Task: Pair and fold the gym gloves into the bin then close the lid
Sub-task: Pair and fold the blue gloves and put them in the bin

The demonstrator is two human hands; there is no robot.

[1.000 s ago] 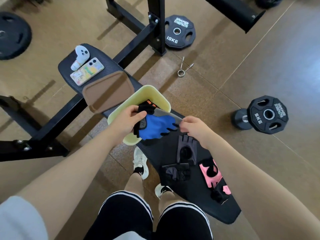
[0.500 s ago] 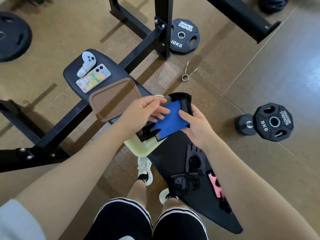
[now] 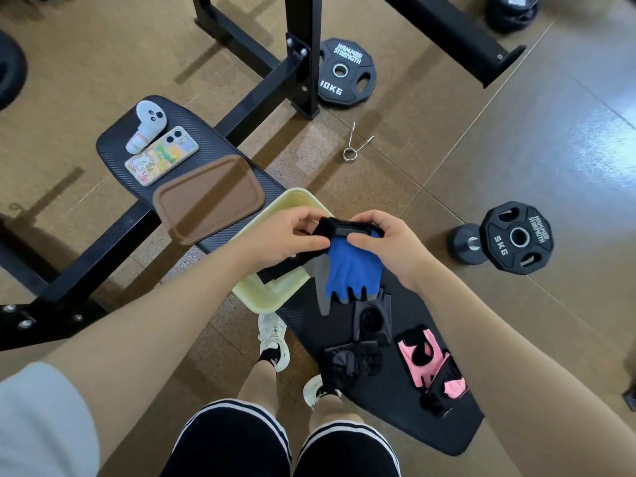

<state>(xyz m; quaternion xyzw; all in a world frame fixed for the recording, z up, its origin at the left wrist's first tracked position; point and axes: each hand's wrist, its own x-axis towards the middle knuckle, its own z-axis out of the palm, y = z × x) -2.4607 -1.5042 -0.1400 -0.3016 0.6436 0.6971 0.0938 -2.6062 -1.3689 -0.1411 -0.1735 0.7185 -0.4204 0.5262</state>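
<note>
- Closest to the camera: black shorts with white stripes, bare legs, and white sneakers (image 3: 273, 335) on the brown floor beside the bench pad (image 3: 395, 407).
- On the near end of that black pad there's a pink pair of gloves (image 3: 425, 361), partly piled on each other, with a dark grey glove (image 3: 351, 363) lying just left of them and another dark grey one (image 3: 373, 318) a bit further up.
- Both hands are up over the pad holding the blue glove (image 3: 354, 270) by its black wrist cuff. The left hand (image 3: 285, 239) has its fingers curled and pinching the cuff's left end; the right hand (image 3: 389, 242) is wrapped over the right end, thumb pressing on the blue fabric. The glove's fingers hang down towards the pad, and a grey flap shows along its left edge.
- Right under the hands is the pale yellow bin (image 3: 272, 294), open, sitting on the bench. Something black lies inside, can't tell what.
- The brown lid (image 3: 210, 197) lies flat just past the bin, touching its corner.
- Further along the pad: a phone (image 3: 161, 154) in a colourful case and a white controller (image 3: 146, 127) beside it.
- On the floor beyond: a spring collar clip (image 3: 354, 142), a 10KG plate (image 3: 346, 72) leaning by the rack post, and a 5KG plate (image 3: 516, 237) off to the right.
</note>
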